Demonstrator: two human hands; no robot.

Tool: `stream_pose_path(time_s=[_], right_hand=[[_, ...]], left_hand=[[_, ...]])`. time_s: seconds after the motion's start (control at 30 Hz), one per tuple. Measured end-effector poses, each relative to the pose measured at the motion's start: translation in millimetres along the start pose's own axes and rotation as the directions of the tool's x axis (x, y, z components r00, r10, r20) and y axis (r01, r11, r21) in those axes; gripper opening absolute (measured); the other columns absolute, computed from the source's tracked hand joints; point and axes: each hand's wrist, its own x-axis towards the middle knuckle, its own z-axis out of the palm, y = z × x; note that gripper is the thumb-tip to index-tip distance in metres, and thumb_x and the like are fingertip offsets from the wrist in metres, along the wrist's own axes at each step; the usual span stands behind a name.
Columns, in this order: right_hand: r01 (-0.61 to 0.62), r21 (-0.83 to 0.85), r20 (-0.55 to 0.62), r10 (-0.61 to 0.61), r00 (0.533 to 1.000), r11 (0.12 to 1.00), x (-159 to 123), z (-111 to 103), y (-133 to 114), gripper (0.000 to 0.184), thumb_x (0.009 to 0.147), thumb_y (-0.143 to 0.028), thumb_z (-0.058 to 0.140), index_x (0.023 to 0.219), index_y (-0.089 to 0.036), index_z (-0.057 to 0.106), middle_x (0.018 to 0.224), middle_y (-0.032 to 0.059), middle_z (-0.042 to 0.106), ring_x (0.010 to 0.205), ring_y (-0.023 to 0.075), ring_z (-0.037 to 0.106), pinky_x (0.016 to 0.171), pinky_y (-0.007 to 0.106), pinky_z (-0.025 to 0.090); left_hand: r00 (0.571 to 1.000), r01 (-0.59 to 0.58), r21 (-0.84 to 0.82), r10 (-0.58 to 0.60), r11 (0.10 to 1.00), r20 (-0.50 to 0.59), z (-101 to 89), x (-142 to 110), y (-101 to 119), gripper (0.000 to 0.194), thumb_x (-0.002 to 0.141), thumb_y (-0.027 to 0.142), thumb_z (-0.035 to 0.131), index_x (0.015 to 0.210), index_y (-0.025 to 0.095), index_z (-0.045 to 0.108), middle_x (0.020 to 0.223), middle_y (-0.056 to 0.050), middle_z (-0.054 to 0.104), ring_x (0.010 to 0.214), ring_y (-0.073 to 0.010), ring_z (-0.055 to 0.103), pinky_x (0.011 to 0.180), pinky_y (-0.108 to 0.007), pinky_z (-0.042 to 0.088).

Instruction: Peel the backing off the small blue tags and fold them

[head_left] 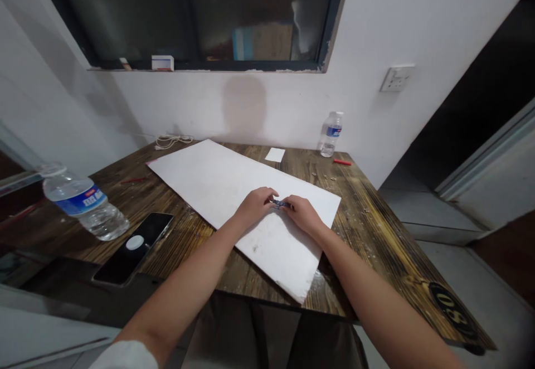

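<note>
Over a long white board (200,174) that lies slantwise on the wooden table, my two hands meet at a small dark bluish object (281,203). It looks like a short linked or knobbly piece, too small to name. My left hand (257,204) pinches its left end between thumb and fingers. At the other end, my right hand (303,212) has its fingertips closed on the same piece. Part of it is hidden by the fingers.
A water bottle (86,202) and a phone (134,249) with a white disc are at left. Toward the back stand another bottle (331,135), a red pen-like stick (342,162), a white paper (275,155) and a coiled cable (173,141). Crumbs dot the wooden table (355,218).
</note>
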Motion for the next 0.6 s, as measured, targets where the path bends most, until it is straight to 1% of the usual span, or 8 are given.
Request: stream_pose_path(time_s=[0.07, 0.13, 0.2, 0.27, 0.33, 0.43, 0.53, 0.6], right_hand=[[0.01, -0.024, -0.019, -0.011, 1.0, 1.0, -0.4, 0.0, 0.7, 0.012, 0.086, -0.02, 0.057, 0.087, -0.018, 0.069, 0.082, 0.0044, 0.064, 0.077, 0.0169, 0.055, 0.069, 0.026, 0.037], [0.018, -0.043, -0.028, -0.02, 0.999, 0.999, -0.7, 0.2, 1.9, 0.012, 0.087, -0.02, 0.057, 0.088, -0.019, 0.069, 0.083, 0.0041, 0.063, 0.077, 0.0167, 0.054, 0.069, 0.026, 0.037], [0.022, -0.071, -0.013, -0.023, 1.0, 0.997, -0.8, 0.8, 3.4, 0.012, 0.087, -0.021, 0.057, 0.088, -0.018, 0.069, 0.082, 0.0041, 0.062, 0.078, 0.0169, 0.054, 0.069, 0.026, 0.036], [0.017, -0.095, 0.014, -0.015, 1.0, 0.995, -0.9, 1.2, 4.9, 0.011, 0.086, -0.024, 0.06, 0.088, -0.018, 0.069, 0.082, 0.0041, 0.061, 0.078, 0.0172, 0.054, 0.068, 0.026, 0.036], [-0.001, -0.11, 0.031, 0.005, 1.0, 0.994, -1.1, 0.6, 5.6, 0.013, 0.084, -0.028, 0.063, 0.09, -0.019, 0.069, 0.083, 0.004, 0.061, 0.079, 0.0176, 0.054, 0.068, 0.026, 0.036], [-0.044, -0.13, 0.027, 0.048, 0.998, 0.991, -1.8, -2.8, 4.8, 0.016, 0.082, -0.032, 0.066, 0.093, -0.02, 0.069, 0.085, 0.0044, 0.062, 0.079, 0.0173, 0.054, 0.068, 0.025, 0.036], [-0.083, -0.131, 0.022, 0.087, 0.996, 0.988, -2.7, -7.2, 2.7, 0.014, 0.083, -0.03, 0.064, 0.091, -0.02, 0.069, 0.083, 0.0044, 0.064, 0.074, 0.0165, 0.055, 0.065, 0.025, 0.035], [-0.106, -0.116, 0.033, 0.111, 0.993, 0.988, -3.0, -8.7, 1.7, 0.012, 0.083, -0.028, 0.063, 0.089, -0.02, 0.07, 0.078, 0.0034, 0.066, 0.07, 0.0163, 0.055, 0.063, 0.025, 0.034]], left_hand=[[0.999, -0.032, 0.037, 0.032, 0.999, 0.02, -1.6, -0.9, 1.2, 0.027, 0.08, 0.014, 0.062, 0.106, 0.021, 0.065, 0.096, -0.003, 0.063, 0.077, -0.0131, 0.06, 0.072, -0.026, 0.047], [0.996, -0.077, 0.109, 0.071, 0.991, 0.059, -3.2, -2.1, 2.8, 0.03, 0.081, 0.016, 0.061, 0.11, 0.025, 0.065, 0.105, -0.002, 0.061, 0.081, -0.0134, 0.061, 0.072, -0.026, 0.047], [0.989, -0.121, 0.194, 0.102, 0.974, 0.105, -4.3, -3.2, 4.5, 0.035, 0.082, 0.015, 0.059, 0.113, 0.03, 0.065, 0.109, -0.001, 0.06, 0.088, -0.0145, 0.061, 0.073, -0.025, 0.045], [0.984, -0.138, 0.248, 0.104, 0.959, 0.144, -4.9, -4.0, 6.5, 0.035, 0.083, 0.016, 0.059, 0.112, 0.033, 0.065, 0.111, 0.0, 0.061, 0.09, -0.015, 0.061, 0.073, -0.025, 0.044], [0.984, -0.121, 0.272, 0.08, 0.955, 0.157, -5.3, -4.3, 8.3, 0.028, 0.084, 0.02, 0.059, 0.108, 0.032, 0.068, 0.108, 0.001, 0.063, 0.088, -0.0149, 0.061, 0.071, -0.024, 0.043], [0.991, -0.062, 0.277, 0.026, 0.959, 0.134, -6.6, -4.2, 10.1, 0.02, 0.084, 0.027, 0.061, 0.102, 0.028, 0.069, 0.102, 0.001, 0.066, 0.085, -0.0148, 0.062, 0.069, -0.024, 0.042], [0.992, 0.025, 0.279, -0.057, 0.96, 0.108, -7.8, -3.5, 9.2, 0.023, 0.081, 0.028, 0.063, 0.104, 0.026, 0.068, 0.099, 0.0, 0.067, 0.082, -0.0152, 0.061, 0.068, -0.025, 0.042], [0.986, 0.078, 0.276, -0.114, 0.958, 0.119, -7.6, -3.0, 7.5, 0.026, 0.079, 0.028, 0.065, 0.105, 0.025, 0.068, 0.093, -0.001, 0.068, 0.08, -0.0164, 0.061, 0.068, -0.026, 0.042]])
